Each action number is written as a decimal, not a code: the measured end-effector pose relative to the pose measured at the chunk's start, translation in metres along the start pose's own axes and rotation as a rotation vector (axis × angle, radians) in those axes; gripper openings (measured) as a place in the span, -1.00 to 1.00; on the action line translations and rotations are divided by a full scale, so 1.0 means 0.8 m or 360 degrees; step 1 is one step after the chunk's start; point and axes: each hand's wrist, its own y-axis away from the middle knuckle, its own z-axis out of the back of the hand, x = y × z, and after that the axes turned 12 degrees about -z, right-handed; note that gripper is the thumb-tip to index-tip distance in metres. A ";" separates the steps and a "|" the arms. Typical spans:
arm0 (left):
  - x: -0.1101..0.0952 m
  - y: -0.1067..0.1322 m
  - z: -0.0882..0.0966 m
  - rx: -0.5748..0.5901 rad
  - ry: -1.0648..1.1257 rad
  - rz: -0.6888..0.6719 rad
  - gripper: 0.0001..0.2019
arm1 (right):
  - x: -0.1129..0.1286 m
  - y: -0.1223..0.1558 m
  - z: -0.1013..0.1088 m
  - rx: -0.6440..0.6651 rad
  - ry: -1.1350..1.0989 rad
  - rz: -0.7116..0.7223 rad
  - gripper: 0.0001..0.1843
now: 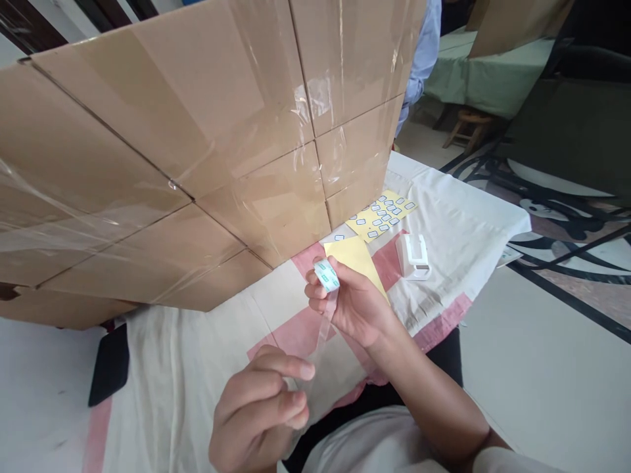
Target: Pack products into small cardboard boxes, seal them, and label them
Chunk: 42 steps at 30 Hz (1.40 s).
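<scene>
My right hand (pixel 357 305) grips a small roll of clear tape (pixel 327 276) with a white and teal printed core, raised over the table. A transparent strip (pixel 323 335) hangs off the roll and runs down toward my left hand (pixel 261 407). The left fingers are bent in a pinch at the strip's lower end; the exact contact is hard to make out. Behind the right hand lies a plain yellow sheet (pixel 352 253). Beyond it is a yellow sheet with blue-outlined shapes (pixel 382 215). To the right stands a white plastic tape dispenser (pixel 413 255).
A tall cardboard panel (pixel 246 131) joined with clear tape stands along the table's far side. A pink and white cloth (pixel 197 355) covers the table. A dark flat object (pixel 109 364) is at the left edge. Behind the panel shows a person's blue sleeve (pixel 424 52); a wooden stool (pixel 468 128) stands farther back.
</scene>
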 end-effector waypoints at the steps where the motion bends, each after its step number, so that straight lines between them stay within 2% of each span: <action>1: 0.001 0.002 0.003 -0.0013 -0.0021 -0.0010 -0.85 | -0.001 -0.001 0.000 0.0008 -0.0003 -0.0017 -0.73; 7: -0.002 0.006 0.020 -0.0044 0.0033 0.0031 -0.87 | -0.009 0.000 0.000 0.0034 0.0104 -0.0071 -0.76; 13: -0.008 0.009 0.018 -0.0159 0.0047 0.0165 -0.84 | -0.018 0.005 -0.003 -0.0043 0.0042 0.0023 -0.80; 17: -0.001 0.016 0.018 -0.0283 0.0085 0.0172 -0.81 | -0.025 0.005 -0.003 -0.0008 -0.0083 0.0119 -0.85; 21: 0.012 0.022 0.025 -0.0479 0.0136 0.0285 -0.76 | -0.029 0.006 -0.004 0.0097 -0.0027 0.0193 -0.81; 24: 0.018 0.020 0.028 -0.0559 0.0178 0.0384 -0.72 | -0.032 0.012 -0.006 0.0146 0.0016 0.0222 -0.72; 27: 0.020 0.011 0.030 -0.0596 0.0202 0.0453 -0.69 | -0.038 0.022 -0.006 0.0218 0.0244 0.0287 -0.58; 29: 0.020 0.005 0.032 -0.0615 0.0213 0.0459 -0.65 | -0.041 0.028 -0.004 0.0188 0.0539 0.0424 -0.61; 33: 0.024 -0.006 0.044 -0.0679 0.0314 0.0435 -0.57 | -0.040 0.035 0.010 -0.0127 0.1203 0.0861 -0.91; 34: 0.026 -0.008 0.047 -0.0710 0.0382 0.0434 -0.56 | -0.037 0.037 0.014 -0.0214 0.1311 0.0925 -0.90; 36: 0.029 -0.012 0.051 -0.0801 0.0492 0.0467 -0.55 | -0.032 0.040 0.020 -0.0309 0.1445 0.0926 -0.77; 37: 0.031 -0.014 0.052 -0.0838 0.0515 0.0473 -0.56 | -0.030 0.041 0.023 -0.0292 0.1497 0.0877 -0.70; 39: 0.032 -0.016 0.050 -0.0856 0.0491 0.0498 -0.59 | -0.030 0.043 0.027 -0.0165 0.1624 0.0747 -0.63; 42: 0.033 -0.018 0.045 -0.0776 0.0362 0.0549 -0.63 | -0.044 0.042 0.032 0.0025 0.1867 0.0623 -0.65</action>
